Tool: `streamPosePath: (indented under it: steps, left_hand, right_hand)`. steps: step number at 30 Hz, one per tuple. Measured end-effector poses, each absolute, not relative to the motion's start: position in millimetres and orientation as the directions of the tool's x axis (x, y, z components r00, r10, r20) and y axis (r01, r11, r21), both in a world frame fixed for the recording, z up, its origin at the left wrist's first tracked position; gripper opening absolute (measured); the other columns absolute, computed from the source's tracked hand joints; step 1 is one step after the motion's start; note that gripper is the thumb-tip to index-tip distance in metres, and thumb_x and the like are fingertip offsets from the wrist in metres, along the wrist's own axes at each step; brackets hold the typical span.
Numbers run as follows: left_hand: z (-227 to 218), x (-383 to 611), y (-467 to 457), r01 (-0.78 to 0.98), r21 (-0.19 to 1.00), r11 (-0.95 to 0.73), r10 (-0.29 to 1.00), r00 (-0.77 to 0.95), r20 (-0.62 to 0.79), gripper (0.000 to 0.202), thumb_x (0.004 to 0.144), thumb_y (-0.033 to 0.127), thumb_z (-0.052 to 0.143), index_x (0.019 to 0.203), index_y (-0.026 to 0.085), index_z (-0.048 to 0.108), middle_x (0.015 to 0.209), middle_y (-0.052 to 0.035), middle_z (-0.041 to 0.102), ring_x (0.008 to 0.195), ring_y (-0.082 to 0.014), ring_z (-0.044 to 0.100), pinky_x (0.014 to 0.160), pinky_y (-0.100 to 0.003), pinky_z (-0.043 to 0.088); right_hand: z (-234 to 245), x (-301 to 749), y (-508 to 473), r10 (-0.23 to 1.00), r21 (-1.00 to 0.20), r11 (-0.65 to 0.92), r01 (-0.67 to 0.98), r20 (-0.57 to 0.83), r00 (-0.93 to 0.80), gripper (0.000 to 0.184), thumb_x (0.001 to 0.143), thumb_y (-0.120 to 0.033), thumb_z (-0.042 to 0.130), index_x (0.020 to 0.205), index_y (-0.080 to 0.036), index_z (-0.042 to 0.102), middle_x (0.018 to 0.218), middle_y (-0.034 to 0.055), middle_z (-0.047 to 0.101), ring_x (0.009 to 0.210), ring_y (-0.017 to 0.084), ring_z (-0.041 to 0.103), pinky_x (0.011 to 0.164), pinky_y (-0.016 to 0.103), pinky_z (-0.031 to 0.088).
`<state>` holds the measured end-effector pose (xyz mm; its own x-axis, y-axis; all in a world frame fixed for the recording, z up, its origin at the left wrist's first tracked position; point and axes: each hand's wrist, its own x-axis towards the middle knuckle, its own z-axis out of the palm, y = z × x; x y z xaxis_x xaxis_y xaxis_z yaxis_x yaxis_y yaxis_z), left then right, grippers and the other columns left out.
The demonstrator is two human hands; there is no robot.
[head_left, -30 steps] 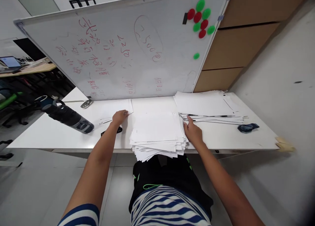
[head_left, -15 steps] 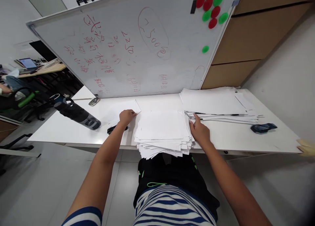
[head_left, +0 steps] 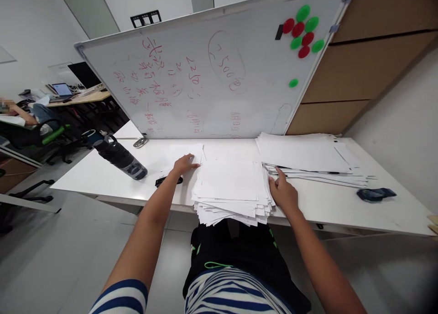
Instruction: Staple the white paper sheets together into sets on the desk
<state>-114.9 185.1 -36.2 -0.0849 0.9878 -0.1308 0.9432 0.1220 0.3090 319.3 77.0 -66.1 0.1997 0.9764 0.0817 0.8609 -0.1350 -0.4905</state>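
Observation:
A thick, uneven stack of white paper (head_left: pixel 232 182) lies at the front edge of the white table, some sheets jutting past it. My left hand (head_left: pixel 185 164) is over loose white sheets (head_left: pixel 171 154) left of the stack, thumb and forefinger apart and the thumb pointing at the stack's edge. Against the stack's right side rests my right hand (head_left: pixel 285 193), thumb and forefinger spread; its other fingers are partly hidden. Partly under my left forearm is a black object (head_left: pixel 169 181) that looks like a stapler.
More paper (head_left: pixel 301 152) is piled at the back right. A dark bottle (head_left: pixel 119 157) stands at left, near a small grey oval item (head_left: pixel 140 142). At right lies a dark blue bundle (head_left: pixel 376 194). A whiteboard (head_left: pixel 260 77) rises behind; a person (head_left: pixel 30 113) sits far left.
My left hand has gone from a pinch at a sheet's corner to parted fingers. My right hand stays beside the stack. The view has tilted up slightly.

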Motion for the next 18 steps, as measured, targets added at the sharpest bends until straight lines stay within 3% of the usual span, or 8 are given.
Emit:
streamPosePath:
  steps: [6,18]
  left_hand:
    - [-41,-122,189,0.923,0.359,0.140,0.979,-0.073,-0.192,0.080,0.071,0.071,0.067,0.139,0.032,0.051,0.160,-0.0037,0.035,0.145,-0.0289,0.036,0.112,-0.036,0.033]
    - [-50,-131,189,0.873,0.478,0.097,0.987,-0.023,-0.159,0.069,0.075,0.059,0.069,0.137,0.030,0.056,0.159,-0.0056,0.036,0.149,-0.0287,0.026,0.115,-0.038,0.030]
  right_hand:
    - [-66,319,76,0.977,-0.495,-0.137,0.858,0.073,0.198,0.055,0.100,-0.046,0.038,0.150,-0.021,0.037,0.081,0.0019,0.069,0.071,0.020,0.061,0.058,0.027,0.029]
    - [-67,317,78,0.981,-0.452,-0.149,0.879,0.044,0.189,0.056,0.101,-0.047,0.033,0.150,-0.021,0.037,0.086,0.0045,0.072,0.078,0.024,0.067,0.061,0.029,0.035]
